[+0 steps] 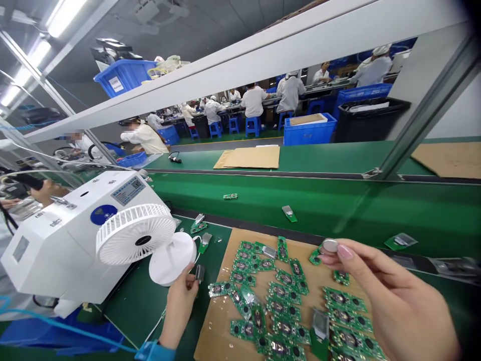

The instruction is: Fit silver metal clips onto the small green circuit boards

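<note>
Right grip [391, 296] pinching coin cell [329, 245]

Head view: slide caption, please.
Right hand holds a coin battery over green circuit boards on cardboard; left hand beside white disc.

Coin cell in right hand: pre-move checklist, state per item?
1. Silver coin cell secure in right hand: ok, pinched at its edge by the fingers.
2. Green circuit boards spaced apart on the cardboard sheet: not ok, many touch or overlap.
3. Contacts on the boards facing the right way: cannot tell from this angle.
4. Left hand grip: cannot tell, a small dark part sits at its fingertips, partly hidden.
5. White desk fan clear of the right hand: ok, it stands well to the far side of the boards.
</note>
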{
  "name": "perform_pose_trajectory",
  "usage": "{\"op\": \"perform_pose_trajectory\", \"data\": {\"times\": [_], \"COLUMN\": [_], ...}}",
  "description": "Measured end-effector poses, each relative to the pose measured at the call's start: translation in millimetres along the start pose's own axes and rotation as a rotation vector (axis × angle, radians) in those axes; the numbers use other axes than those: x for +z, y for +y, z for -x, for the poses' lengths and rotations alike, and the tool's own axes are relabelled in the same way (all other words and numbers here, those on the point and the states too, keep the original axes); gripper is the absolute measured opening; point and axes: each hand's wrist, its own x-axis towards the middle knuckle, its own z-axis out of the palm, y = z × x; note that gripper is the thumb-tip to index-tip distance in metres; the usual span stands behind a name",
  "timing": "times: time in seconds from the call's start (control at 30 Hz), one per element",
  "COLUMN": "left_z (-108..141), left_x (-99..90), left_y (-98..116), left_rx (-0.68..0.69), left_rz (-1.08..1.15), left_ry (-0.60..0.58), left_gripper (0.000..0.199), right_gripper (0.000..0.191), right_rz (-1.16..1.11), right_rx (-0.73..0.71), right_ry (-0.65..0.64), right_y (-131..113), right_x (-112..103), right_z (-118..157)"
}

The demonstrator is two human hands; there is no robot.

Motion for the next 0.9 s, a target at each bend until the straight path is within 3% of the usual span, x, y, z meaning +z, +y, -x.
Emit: {"op": "perform_pose_trajectory", "data": {"times": [0.1,0.17,0.27,0.4,0.6,0.8,0.9], "left_z": [11,21,35,46,56,67,68], "left_x": [-7.3,-6.4,3.4,19.2,28.5,33.4,35.4], "left_y": [38,73,124,167,184,182,182], "left_rx": [-0.024,-0.137,-0.207,-0.165,-0.115,-0.104,-0.128], "left_rz": [0.581,1.069,1.393,1.498,1.532,1.625,1.648], "left_ry": [-0.116,-0.267,-0.511,-0.708,-0.879,-0.812,-0.755], "left_gripper": [0.053,0.054,0.045,0.039,0.051,0.068,0.059], "right_gripper": [0.027,0.024,0.019,0.015,0.016,0.018,0.018], "right_rz": [-0.063,-0.086,-0.025,0.069,0.086,0.119,0.125], "right_rx": [0.002,-0.035,-0.154,-0.327,-0.449,-0.442,-0.474], "right_ry": [-0.160,-0.229,-0.243,-0.145,-0.102,-0.131,-0.168], "right_y": [-8,-11,-12,-11,-12,-13,-10], "right_x": [7,14,25,32,32,30,30], "right_z": [3,9,17,19,18,24,26]}}
